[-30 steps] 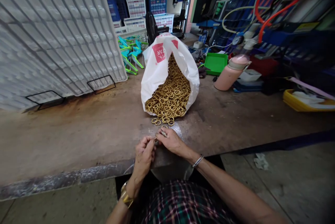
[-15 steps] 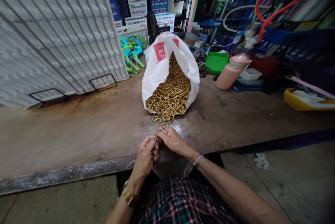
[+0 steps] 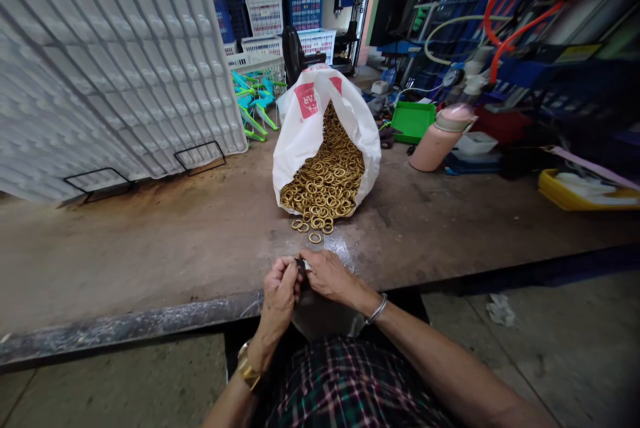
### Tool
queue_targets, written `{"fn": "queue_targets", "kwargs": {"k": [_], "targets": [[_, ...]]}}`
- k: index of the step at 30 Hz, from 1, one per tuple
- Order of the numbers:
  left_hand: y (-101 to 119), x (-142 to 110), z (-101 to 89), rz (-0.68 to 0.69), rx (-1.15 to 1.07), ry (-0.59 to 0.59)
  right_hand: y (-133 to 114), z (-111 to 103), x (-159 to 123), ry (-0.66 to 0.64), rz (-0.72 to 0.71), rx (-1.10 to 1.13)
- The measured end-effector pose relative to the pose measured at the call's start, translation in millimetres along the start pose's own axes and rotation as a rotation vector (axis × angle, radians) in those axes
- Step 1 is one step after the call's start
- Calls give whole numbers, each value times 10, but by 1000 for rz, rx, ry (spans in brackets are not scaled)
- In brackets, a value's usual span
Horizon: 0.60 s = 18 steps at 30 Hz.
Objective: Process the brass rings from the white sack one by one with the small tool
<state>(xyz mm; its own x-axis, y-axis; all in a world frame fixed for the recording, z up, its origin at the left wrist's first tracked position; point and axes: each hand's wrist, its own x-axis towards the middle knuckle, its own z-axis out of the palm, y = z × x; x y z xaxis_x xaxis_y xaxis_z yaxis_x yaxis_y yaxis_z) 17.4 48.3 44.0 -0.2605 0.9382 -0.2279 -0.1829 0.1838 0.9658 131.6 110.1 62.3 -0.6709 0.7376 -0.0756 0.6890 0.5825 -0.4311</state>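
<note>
Brown worktop (image 3: 425,228) supports open white bag (image 3: 293,148) of brass-coloured rings (image 3: 323,191); nearer, my left hand (image 3: 280,287) and right hand (image 3: 331,276) adjoin, both closed on small, part-hidden items (image 3: 307,266).

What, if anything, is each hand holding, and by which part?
The right hand holds a small pale item, mostly covered, so which part is gripped cannot be told. The left hand is curled closed; whatever it grips is hidden.
</note>
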Motion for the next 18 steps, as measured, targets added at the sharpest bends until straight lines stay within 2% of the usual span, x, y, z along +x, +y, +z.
{"fn": "queue_targets", "kwargs": {"k": [3,6,9,14,18], "targets": [[17,-50,-8,1,18,-11,6,-2,25,-22,32,-44],[67,-130,-2,-34,-2,-90,56,-14,84,-31,119,-109],[119,-172,4,-73,-144,-150,101,-46,173,13,192,-149],[108,-106,-60,-173,-457,-112,86,-76,391,160,200,-225],[73,-71,-134,-219,-533,-95,69,-67,602,146,197,-310]]}}
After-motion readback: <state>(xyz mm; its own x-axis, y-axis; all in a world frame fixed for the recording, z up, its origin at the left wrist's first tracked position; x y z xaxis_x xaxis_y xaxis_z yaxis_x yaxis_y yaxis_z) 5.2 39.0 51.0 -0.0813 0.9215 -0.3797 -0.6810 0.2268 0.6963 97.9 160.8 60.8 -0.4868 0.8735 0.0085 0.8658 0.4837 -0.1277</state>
